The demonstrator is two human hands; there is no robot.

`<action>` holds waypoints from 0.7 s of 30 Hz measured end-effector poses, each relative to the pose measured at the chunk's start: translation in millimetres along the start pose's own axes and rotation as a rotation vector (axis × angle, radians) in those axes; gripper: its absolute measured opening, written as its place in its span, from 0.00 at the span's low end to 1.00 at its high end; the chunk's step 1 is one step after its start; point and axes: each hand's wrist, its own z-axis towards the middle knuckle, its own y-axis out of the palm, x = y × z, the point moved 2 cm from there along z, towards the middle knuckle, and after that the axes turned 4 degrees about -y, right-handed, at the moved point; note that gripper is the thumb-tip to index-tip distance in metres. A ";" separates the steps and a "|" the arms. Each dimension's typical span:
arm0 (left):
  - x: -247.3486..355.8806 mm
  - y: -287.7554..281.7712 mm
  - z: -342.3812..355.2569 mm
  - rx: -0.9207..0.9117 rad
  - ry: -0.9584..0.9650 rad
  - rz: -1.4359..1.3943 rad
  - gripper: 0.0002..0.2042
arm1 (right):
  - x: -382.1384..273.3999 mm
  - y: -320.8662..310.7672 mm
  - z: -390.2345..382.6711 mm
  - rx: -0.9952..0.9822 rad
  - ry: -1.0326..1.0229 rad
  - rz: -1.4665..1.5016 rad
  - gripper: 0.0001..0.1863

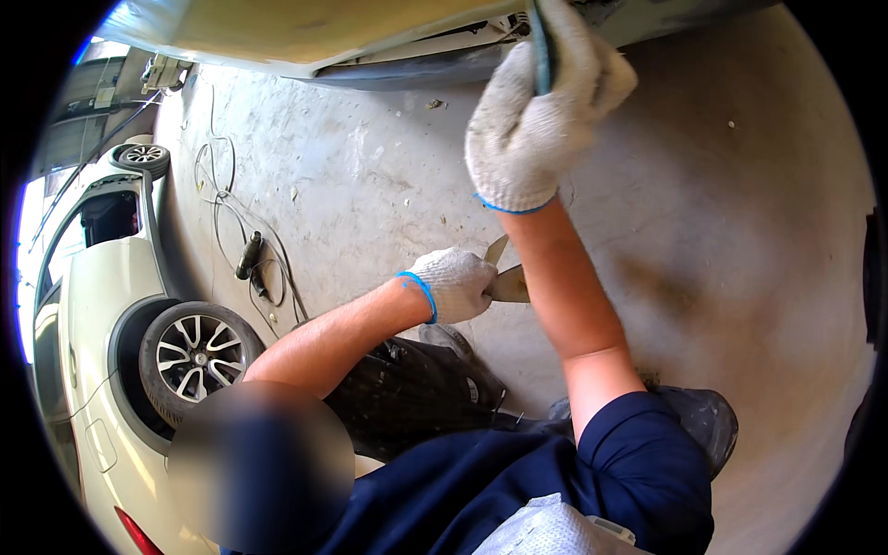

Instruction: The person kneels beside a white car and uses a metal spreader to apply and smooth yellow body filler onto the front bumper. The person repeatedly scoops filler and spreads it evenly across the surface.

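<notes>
My left hand (453,285), in a white knit glove with a blue cuff, is closed on flat metal putty knives. One broad blade (510,285) points right toward my right forearm, and a second narrower blade (497,250) angles upward. Their handles are hidden in the glove. My right hand (546,125), gloved the same way and slightly blurred, is raised at the lower edge of a car body panel (305,28) with yellowish and grey patches. It grips a thin dark green flat strip (541,55), whose exact kind I cannot make out.
A light-coloured car (111,287) stands at the left, its rear wheel (199,356) close to my left arm. On the concrete floor (370,139) lie a dark power tool (248,256) and its looping cable (217,190). My shoe (446,340) is below my left hand.
</notes>
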 end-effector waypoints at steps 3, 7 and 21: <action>-14.0 16.0 9.1 0.068 0.065 -0.040 0.14 | -10.2 16.4 -10.7 -0.051 -0.045 -0.034 0.39; -26.1 31.3 18.3 0.241 0.237 -0.152 0.12 | -32.8 32.0 -32.4 -0.250 -0.002 0.023 0.26; -27.8 26.8 30.7 0.182 0.299 -0.064 0.17 | -17.2 6.9 -12.0 -0.241 -0.003 0.013 0.22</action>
